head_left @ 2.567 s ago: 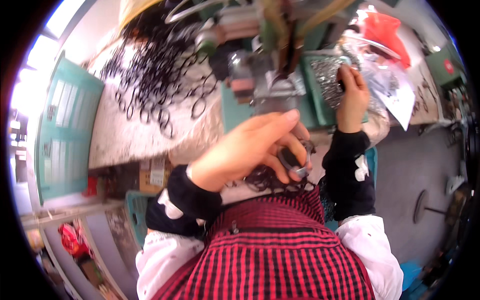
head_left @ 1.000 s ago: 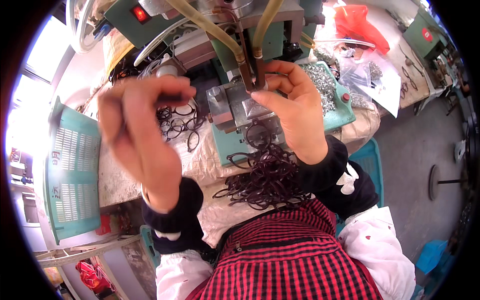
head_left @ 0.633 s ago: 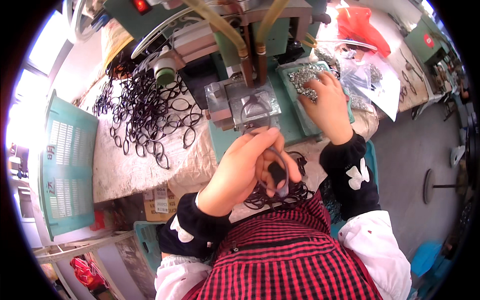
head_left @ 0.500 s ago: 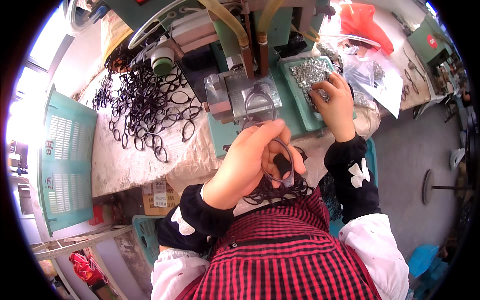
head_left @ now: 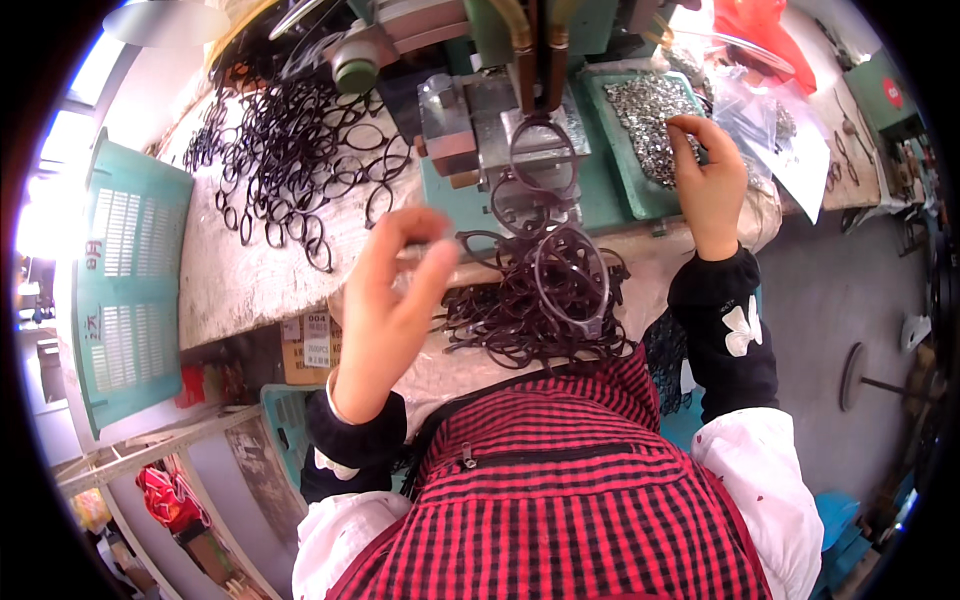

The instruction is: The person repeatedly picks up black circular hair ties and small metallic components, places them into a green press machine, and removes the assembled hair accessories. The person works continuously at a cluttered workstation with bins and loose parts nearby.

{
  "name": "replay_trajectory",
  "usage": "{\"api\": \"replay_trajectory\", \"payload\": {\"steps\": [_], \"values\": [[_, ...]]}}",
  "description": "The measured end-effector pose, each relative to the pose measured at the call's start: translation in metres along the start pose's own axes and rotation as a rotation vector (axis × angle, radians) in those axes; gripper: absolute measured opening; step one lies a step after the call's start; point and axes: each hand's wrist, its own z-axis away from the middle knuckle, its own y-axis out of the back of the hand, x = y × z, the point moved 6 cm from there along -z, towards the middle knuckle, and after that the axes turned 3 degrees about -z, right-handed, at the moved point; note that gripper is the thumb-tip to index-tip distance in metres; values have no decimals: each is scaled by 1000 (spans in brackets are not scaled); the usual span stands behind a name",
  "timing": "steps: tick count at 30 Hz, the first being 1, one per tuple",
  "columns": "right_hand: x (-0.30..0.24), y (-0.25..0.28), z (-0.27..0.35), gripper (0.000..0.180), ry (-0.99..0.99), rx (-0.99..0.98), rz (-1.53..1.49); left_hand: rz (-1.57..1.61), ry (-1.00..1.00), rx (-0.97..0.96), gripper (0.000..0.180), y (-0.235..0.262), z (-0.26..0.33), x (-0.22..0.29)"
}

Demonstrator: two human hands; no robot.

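A dark purple eyeglass frame (head_left: 541,187) stands at the machine's metal block, under two brown-tipped rods (head_left: 540,75). Another frame's rim (head_left: 540,285) shows in front, over a heap of dark frames (head_left: 500,325) by my apron. My left hand (head_left: 378,310) is left of the heap, slightly blurred, thumb and fingers apart with nothing seen between them. My right hand (head_left: 714,190) hovers at the right edge of a green tray (head_left: 622,165) of small silvery metal parts (head_left: 650,115). Its thumb and forefinger are pinched together; whatever they hold is too small to make out.
On the table's left lies a big pile of dark rims (head_left: 290,150). A green plastic basket (head_left: 135,290) stands at the table's left side. Clear plastic bags (head_left: 745,115) and a red bag (head_left: 765,40) lie beyond the tray.
My left hand has let go of the eyeglass frame and moved left, leaving the heap in plain sight. My right hand has drawn slightly back from the tray's parts, fingertips now pinched.
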Motion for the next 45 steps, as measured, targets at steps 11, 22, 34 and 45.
{"api": "replay_trajectory", "payload": {"steps": [11,22,34,45], "values": [[6,-16,-22,16,-232,-115,-240,321,-328,-903,46,-54,50,91],[-40,26,11,12,-286,-171,-385,450,318,137,20,27,14,-49],[-105,-51,-16,35,-359,-125,-841,522,195,390,20,24,-11,-55],[-138,-41,-5,47,-351,-169,-1023,283,-562,361,23,53,-62,114]]}}
